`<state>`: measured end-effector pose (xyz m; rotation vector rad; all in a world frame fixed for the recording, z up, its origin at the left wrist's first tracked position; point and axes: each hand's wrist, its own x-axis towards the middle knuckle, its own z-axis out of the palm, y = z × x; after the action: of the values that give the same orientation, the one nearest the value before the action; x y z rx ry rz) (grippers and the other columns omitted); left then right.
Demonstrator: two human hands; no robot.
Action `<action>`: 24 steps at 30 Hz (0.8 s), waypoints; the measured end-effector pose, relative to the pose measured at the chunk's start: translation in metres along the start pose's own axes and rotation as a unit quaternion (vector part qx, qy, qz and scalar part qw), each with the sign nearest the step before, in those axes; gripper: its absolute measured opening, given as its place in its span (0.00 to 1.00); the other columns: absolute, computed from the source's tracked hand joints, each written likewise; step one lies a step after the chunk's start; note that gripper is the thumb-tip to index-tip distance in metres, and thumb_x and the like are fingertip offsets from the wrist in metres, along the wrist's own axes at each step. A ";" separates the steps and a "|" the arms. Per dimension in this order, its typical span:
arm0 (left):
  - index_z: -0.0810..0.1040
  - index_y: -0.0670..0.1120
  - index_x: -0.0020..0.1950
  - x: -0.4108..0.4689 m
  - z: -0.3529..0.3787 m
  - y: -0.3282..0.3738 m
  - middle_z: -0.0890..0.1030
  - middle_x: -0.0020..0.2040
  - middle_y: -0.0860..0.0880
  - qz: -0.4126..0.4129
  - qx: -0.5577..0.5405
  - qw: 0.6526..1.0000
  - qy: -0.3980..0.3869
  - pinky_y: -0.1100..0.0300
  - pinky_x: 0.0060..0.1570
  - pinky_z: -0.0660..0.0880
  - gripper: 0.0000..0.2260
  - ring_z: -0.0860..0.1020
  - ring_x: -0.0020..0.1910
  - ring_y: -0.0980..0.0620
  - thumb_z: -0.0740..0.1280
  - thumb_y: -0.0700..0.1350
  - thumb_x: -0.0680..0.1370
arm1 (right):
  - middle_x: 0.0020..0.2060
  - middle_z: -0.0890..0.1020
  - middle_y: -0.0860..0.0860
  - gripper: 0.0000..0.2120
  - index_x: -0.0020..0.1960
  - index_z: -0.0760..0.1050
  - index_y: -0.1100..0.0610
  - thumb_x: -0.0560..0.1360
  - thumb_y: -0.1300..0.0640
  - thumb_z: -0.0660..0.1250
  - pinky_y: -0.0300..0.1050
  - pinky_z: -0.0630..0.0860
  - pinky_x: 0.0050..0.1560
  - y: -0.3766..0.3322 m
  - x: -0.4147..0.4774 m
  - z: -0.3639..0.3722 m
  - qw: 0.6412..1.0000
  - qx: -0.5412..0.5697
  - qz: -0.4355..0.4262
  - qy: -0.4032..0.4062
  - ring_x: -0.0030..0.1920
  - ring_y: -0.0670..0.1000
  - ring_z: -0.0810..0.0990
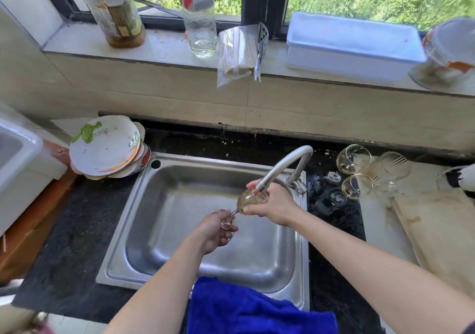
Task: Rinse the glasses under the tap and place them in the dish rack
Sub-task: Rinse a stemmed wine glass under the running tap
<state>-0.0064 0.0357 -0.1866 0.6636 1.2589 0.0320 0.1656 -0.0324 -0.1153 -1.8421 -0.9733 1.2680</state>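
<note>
A blue cloth hangs over the front rim of the sink, closest of all, with both forearms reaching in above it. Over the sink's basin, toward its back right corner, a stemmed glass lies tilted. Its bowl is up at the mouth of the tap, which rises from the sink's right rim. The right hand wraps round the bowl, fingers curled over it. The left hand pinches the stem and foot, nearer the sink's middle. The bowl looks yellowish (whether water is running I cannot tell).

Right of the sink, several other glasses lie on their sides close together, feet toward the sink. Further right of the sink sits a pale board. At the sink's back left corner a stack of dirty plates rests on the worktop. Behind the sink, up on the windowsill, stand a brown bottle, a clear bottle and a white box.
</note>
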 end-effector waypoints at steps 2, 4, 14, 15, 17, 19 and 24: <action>0.72 0.44 0.49 0.002 0.003 0.000 0.77 0.34 0.44 0.037 -0.041 0.998 0.012 0.62 0.26 0.68 0.06 0.71 0.26 0.50 0.61 0.46 0.81 | 0.43 0.80 0.50 0.21 0.49 0.77 0.53 0.61 0.51 0.81 0.47 0.82 0.37 -0.004 0.001 0.001 0.999 0.032 0.018 0.040 0.42 0.52 0.82; 0.72 0.43 0.53 0.003 0.007 0.004 0.77 0.39 0.42 0.085 -0.098 0.991 0.025 0.59 0.29 0.70 0.03 0.74 0.28 0.48 0.61 0.40 0.81 | 0.40 0.81 0.51 0.20 0.46 0.76 0.53 0.61 0.47 0.81 0.50 0.83 0.37 -0.006 0.001 0.002 0.998 0.035 0.021 0.053 0.39 0.55 0.84; 0.72 0.44 0.52 -0.004 0.005 0.007 0.78 0.39 0.41 0.069 -0.079 0.994 0.037 0.60 0.28 0.70 0.05 0.74 0.29 0.48 0.60 0.45 0.81 | 0.41 0.83 0.53 0.20 0.51 0.75 0.54 0.65 0.52 0.80 0.51 0.84 0.40 -0.013 -0.004 -0.007 0.999 0.027 0.029 0.028 0.37 0.57 0.85; 0.71 0.45 0.53 -0.003 0.005 0.008 0.77 0.39 0.41 0.081 -0.092 0.992 0.036 0.60 0.29 0.70 0.03 0.73 0.30 0.48 0.60 0.43 0.82 | 0.39 0.82 0.53 0.19 0.48 0.74 0.53 0.65 0.49 0.80 0.50 0.83 0.39 -0.013 -0.005 -0.007 0.999 0.021 0.033 0.035 0.37 0.57 0.85; 0.71 0.46 0.50 -0.004 0.003 0.009 0.76 0.37 0.42 0.077 -0.077 0.994 0.032 0.63 0.25 0.66 0.02 0.70 0.27 0.50 0.60 0.42 0.81 | 0.42 0.80 0.48 0.18 0.49 0.73 0.50 0.67 0.49 0.79 0.47 0.82 0.39 -0.013 -0.008 -0.008 0.999 0.004 0.030 0.023 0.40 0.52 0.83; 0.71 0.46 0.46 -0.008 -0.001 0.010 0.73 0.33 0.44 0.051 -0.040 0.998 0.020 0.67 0.21 0.59 0.04 0.66 0.22 0.52 0.62 0.45 0.80 | 0.50 0.79 0.47 0.24 0.58 0.73 0.49 0.67 0.53 0.79 0.49 0.81 0.42 -0.012 -0.010 -0.010 1.000 0.003 0.018 -0.017 0.44 0.48 0.79; 0.74 0.44 0.47 -0.014 -0.001 0.011 0.70 0.30 0.47 0.018 0.009 0.999 0.036 0.69 0.20 0.58 0.10 0.64 0.20 0.53 0.62 0.51 0.79 | 0.48 0.81 0.55 0.19 0.54 0.76 0.50 0.67 0.57 0.79 0.49 0.82 0.41 -0.013 -0.011 -0.012 0.999 0.041 0.020 -0.016 0.39 0.55 0.84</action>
<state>-0.0080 0.0396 -0.1688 0.7072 1.3177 0.0750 0.1720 -0.0369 -0.0955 -1.7918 -0.8921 1.3457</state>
